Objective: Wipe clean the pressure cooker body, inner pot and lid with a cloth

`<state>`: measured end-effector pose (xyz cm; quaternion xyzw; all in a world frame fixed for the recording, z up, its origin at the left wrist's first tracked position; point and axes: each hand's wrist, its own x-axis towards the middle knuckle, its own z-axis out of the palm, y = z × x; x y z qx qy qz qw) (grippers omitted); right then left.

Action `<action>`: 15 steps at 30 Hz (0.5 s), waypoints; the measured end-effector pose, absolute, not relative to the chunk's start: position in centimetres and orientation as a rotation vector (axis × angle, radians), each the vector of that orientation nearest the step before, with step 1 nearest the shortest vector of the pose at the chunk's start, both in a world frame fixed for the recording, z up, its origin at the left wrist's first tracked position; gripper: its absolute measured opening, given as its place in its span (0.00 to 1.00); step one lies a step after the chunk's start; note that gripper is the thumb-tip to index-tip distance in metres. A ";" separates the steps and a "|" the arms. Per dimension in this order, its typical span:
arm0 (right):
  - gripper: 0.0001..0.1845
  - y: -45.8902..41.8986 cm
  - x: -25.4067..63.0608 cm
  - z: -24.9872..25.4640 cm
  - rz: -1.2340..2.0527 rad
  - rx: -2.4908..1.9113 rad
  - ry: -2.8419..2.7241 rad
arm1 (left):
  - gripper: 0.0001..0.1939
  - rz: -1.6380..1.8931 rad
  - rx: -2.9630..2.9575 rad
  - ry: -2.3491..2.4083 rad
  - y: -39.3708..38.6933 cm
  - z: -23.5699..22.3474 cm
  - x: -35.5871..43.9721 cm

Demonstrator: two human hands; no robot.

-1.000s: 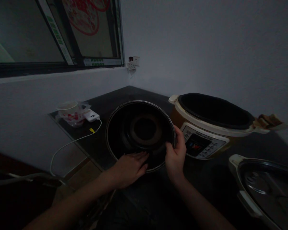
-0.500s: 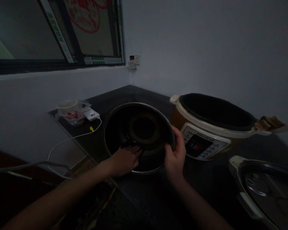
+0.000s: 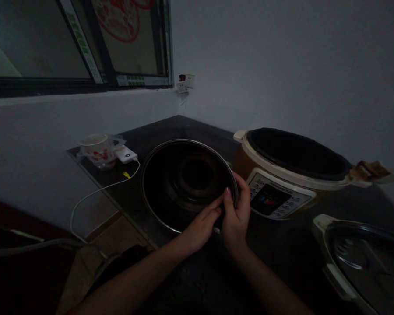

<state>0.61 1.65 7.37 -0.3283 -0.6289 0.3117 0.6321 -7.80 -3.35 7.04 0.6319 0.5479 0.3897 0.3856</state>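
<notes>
A dark, round inner pot (image 3: 170, 192) with a thin bright rim is tilted over the counter, its opening facing me. My right hand (image 3: 238, 214) is closed on its right rim, the thumb over the inner edge and the fingers around the outside. My left hand (image 3: 202, 225) reaches across the pot's near rim. Its fingers are stretched out against the lower right inside wall, close to my right thumb. In the dim light I make out nothing in the left hand. Right of the pot stands a multicooker (image 3: 279, 192) without its lid, with a button panel on its front.
The cooker's lid (image 3: 357, 258) lies at the lower right. A cup in a plastic bag (image 3: 100, 151) and a white power bank (image 3: 126, 154) with a cable (image 3: 95, 189) sit on the dark counter (image 3: 170, 127) at left. Walls and a window (image 3: 131, 57) border it.
My left hand has slid right along the inside of the pot, from its lower middle to beside my right thumb. The right hand keeps its hold on the rim.
</notes>
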 end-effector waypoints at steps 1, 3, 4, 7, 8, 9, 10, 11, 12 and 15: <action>0.16 1.8 0.7 7.4 0.711 -0.757 -1.440 | 0.27 0.957 1.665 1.351 -3.8 7.0 -8.3; 0.17 2.2 0.9 7.5 0.717 -0.776 -1.438 | 0.29 0.856 1.831 1.290 -4.7 6.9 -9.5; 0.17 2.5 1.0 7.6 0.724 -0.786 -1.438 | 0.31 0.789 1.928 1.291 -5.1 6.7 -10.1; 0.18 3.3 1.5 8.4 0.784 -0.779 -1.448 | 0.33 0.539 2.181 1.422 -6.0 5.8 -11.2; 0.19 3.5 1.7 8.8 0.814 -0.766 -1.457 | 0.34 0.448 2.238 1.480 -6.1 5.5 -11.4; 0.20 3.7 2.0 9.3 0.841 -0.755 -1.468 | 0.35 0.359 2.285 1.532 -6.2 5.2 -11.6; 0.21 3.9 2.2 9.7 0.863 -0.749 -1.482 | 0.36 0.278 2.329 1.565 -6.2 4.9 -11.8; 0.23 4.0 2.5 10.2 0.878 -0.747 -1.502 | 0.36 0.207 2.374 1.582 -6.2 4.6 -12.0; 0.24 4.0 2.7 10.6 0.883 -0.746 -1.527 | 0.36 0.147 2.420 1.583 -6.3 4.4 -12.3; 0.26 4.1 3.5 11.6 0.858 -0.729 -1.637 | 0.33 0.002 2.547 1.550 -6.4 4.3 -13.6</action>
